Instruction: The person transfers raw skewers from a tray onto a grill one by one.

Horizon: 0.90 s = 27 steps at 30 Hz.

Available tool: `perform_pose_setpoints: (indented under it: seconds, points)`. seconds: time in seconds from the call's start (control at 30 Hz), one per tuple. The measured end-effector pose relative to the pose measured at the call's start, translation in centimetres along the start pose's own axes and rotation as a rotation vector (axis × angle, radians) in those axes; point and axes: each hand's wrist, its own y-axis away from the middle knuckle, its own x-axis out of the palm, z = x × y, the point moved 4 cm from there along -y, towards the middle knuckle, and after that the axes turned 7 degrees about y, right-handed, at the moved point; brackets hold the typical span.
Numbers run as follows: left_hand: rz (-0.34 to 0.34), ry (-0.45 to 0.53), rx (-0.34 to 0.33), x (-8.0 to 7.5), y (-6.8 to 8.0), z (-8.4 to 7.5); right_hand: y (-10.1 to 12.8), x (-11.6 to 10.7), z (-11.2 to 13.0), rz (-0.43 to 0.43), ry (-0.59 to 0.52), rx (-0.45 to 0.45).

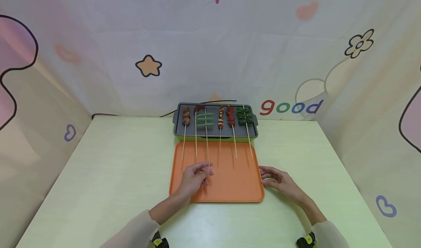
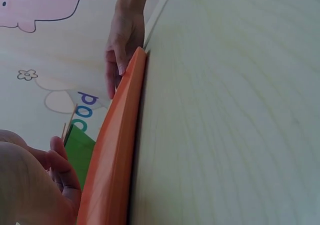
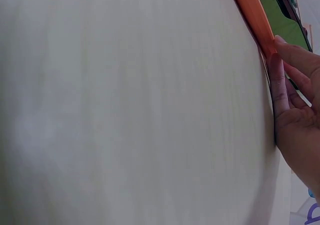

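Note:
My left hand [image 1: 193, 180] pinches the lower end of a bamboo skewer [image 1: 207, 142] over the orange tray [image 1: 236, 186]. The green bean pieces [image 1: 205, 120] on that skewer are at the grill's dark plate [image 1: 179, 130]. At the tray's right edge, my right hand [image 1: 283, 183] rests with loosely bent fingers; its fingertips [image 3: 280, 41] meet the orange rim in the right wrist view. The left wrist view shows my left hand [image 2: 47, 185] from behind, hiding most of its pinch.
Other skewers lie on the grill: brown meat [image 1: 186, 116], a curved dark red piece [image 1: 198, 109], small mixed pieces [image 1: 220, 117], red meat [image 1: 231, 116] and green leafy pieces [image 1: 245, 116]. Their sticks reach over the tray. A printed cloth [image 1: 184, 39] hangs behind the pale table [image 1: 125, 160].

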Motion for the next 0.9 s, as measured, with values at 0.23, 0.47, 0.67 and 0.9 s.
perform_pose_setpoints:
  seconds: [0.23,0.47,0.67,0.9]
  points:
    - [-0.01,-0.018,-0.014,0.1,-0.4,0.3,0.0,0.1,0.0,0.003,0.002,0.0]
    - [-0.045,-0.007,0.002,0.4,-0.9,-0.1,-0.1,0.0,0.0,-0.003,0.002,-0.003]
    - [-0.062,0.033,-0.024,0.8,-1.2,-0.2,-0.1,0.0,0.1,-0.003,0.01,-0.011]
    - [-0.058,0.097,-0.027,1.2,-1.2,-0.2,0.0,0.1,0.0,-0.009,0.019,-0.011]
